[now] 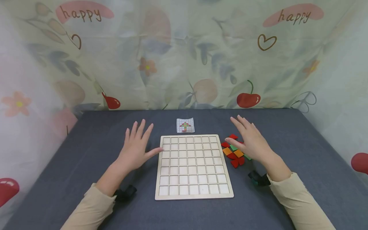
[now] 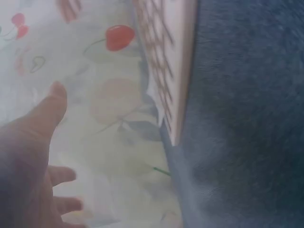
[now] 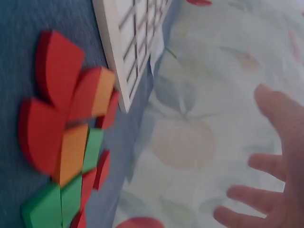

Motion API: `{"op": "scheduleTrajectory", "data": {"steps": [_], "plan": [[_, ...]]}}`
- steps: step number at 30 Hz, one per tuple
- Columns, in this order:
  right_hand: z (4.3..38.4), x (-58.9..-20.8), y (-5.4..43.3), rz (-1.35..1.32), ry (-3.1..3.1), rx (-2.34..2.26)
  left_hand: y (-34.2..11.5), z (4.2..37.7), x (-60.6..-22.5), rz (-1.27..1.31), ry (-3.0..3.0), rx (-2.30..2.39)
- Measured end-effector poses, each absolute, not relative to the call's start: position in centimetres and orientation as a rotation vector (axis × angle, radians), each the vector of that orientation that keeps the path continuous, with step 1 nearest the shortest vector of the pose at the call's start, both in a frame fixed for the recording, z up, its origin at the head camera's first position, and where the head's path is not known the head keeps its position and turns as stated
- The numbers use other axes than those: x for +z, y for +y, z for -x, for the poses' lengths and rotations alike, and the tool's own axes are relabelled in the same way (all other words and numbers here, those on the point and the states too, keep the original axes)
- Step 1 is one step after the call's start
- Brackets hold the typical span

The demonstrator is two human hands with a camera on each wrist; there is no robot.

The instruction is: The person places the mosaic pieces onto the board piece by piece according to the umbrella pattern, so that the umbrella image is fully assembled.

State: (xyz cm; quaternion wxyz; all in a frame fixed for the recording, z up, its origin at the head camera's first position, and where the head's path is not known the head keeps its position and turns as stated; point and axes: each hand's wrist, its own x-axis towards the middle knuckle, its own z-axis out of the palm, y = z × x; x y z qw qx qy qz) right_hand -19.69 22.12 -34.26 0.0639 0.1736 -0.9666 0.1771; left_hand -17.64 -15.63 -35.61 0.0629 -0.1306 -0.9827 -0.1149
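Observation:
Between the two hands lies a pale wooden grid board (image 1: 194,197) with rows of square cells, none of which holds a piece. My left hand (image 1: 135,151) is spread above the board's left edge, its thumb near the frame and nothing in its grasp. On the other side my right hand (image 1: 253,140) hovers with fingers extended, also holding nothing. Partly beneath it sits a loose cluster of coloured pieces: red petal-shaped ones (image 3: 58,66), orange squares (image 3: 72,152) and green ones (image 3: 45,204). Some of these are hidden by the right hand in the head view.
A small printed card (image 1: 185,125) with a red, green and orange pattern on a grid lies behind the board. The dark cloth-covered table (image 1: 100,137) meets a patterned curtain (image 1: 184,57) at the back. Black straps with devices (image 1: 126,193) sit at the wrists.

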Motion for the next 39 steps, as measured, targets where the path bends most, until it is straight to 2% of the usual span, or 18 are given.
{"op": "scheduleTrajectory", "data": {"steps": [13,26,39], "plan": [[21.7,-35.7,27.2,-0.419,-3.013,0.757,-16.4,17.3,-36.0,0.600,-3.183,-0.771],[23.0,-37.8,29.5,-0.401,-3.109,0.832,-16.6,17.3,-37.4,0.912,-3.211,-0.781],[23.3,-38.1,29.1,-0.435,-3.105,0.758,-16.2,17.3,-37.6,0.921,-3.287,-0.747]]}}
